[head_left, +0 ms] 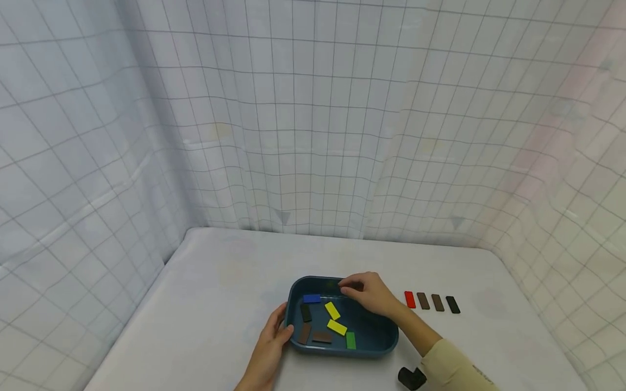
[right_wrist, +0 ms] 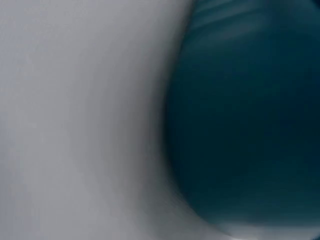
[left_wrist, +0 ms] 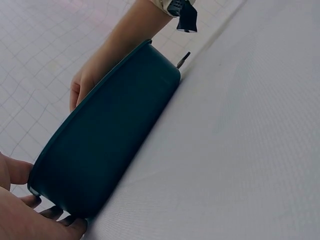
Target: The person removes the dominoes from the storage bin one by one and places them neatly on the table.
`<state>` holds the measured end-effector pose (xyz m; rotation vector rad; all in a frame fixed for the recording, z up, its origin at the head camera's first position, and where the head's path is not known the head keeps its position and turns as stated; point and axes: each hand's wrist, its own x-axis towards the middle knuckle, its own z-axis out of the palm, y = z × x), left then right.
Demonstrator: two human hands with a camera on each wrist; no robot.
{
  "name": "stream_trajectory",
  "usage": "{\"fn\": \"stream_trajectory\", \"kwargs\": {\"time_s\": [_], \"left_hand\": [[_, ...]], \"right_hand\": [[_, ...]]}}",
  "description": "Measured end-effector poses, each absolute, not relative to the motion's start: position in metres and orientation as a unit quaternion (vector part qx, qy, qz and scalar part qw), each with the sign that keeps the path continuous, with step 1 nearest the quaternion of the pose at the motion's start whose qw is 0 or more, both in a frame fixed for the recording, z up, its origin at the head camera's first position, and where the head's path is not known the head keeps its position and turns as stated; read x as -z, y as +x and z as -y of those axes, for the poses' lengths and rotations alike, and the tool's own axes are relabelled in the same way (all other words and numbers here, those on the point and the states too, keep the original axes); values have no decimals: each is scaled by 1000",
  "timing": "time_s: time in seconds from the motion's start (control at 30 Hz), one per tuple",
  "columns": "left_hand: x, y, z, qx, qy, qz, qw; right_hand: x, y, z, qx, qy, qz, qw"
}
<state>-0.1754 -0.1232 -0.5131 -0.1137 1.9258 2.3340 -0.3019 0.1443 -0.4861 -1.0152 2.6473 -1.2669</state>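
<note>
A dark teal plastic tray [head_left: 371,354] stands on the white table with several small coloured blocks in it. My left hand [head_left: 270,339] grips its left end, thumb over the rim and fingers against the outer wall [left_wrist: 105,130]. My right hand [head_left: 371,293] reaches over the tray's far right part, fingers bent down inside. Whether they pinch a block is unclear; a dim greenish patch shows by the fingertips. Inside lie a blue block [head_left: 312,298], a black block [head_left: 305,312], two yellow blocks [head_left: 337,327], two brown blocks [head_left: 321,337] and a green block [head_left: 350,340].
Right of the tray, a red block [head_left: 409,300], two brown blocks [head_left: 423,301] and a black block [head_left: 452,304] lie in a row. A black device [head_left: 412,378] shows by the right sleeve. Gridded white curtains [head_left: 313,136] surround the table.
</note>
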Motion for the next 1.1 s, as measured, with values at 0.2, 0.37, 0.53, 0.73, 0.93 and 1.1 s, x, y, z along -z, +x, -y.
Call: {"fn": "stream_trajectory", "kwargs": {"time_s": [0.2,0.37,0.53,0.73,0.93,1.1], "left_hand": [[512,-175,120,-771,-27,-633,60],[512,-174,121,-767,-34,-639,56],[511,-173,124,-760,-35,-647,51],[511,-175,125,-754,-44,-654,53],[513,-175,125,-753,-34,-654,56],[512,-174,124,-752,-36,-656,52]], "right_hand": [[497,-302,-136,346,-354,-867,56],[504,-303,-124,321,-360,-875,49],[505,-301,-115,285,-387,-875,56],[505,-304,-114,284,-406,-864,90],[507,-304,-117,299,-413,-855,92],[507,-306,-118,342,-397,-847,90]]}}
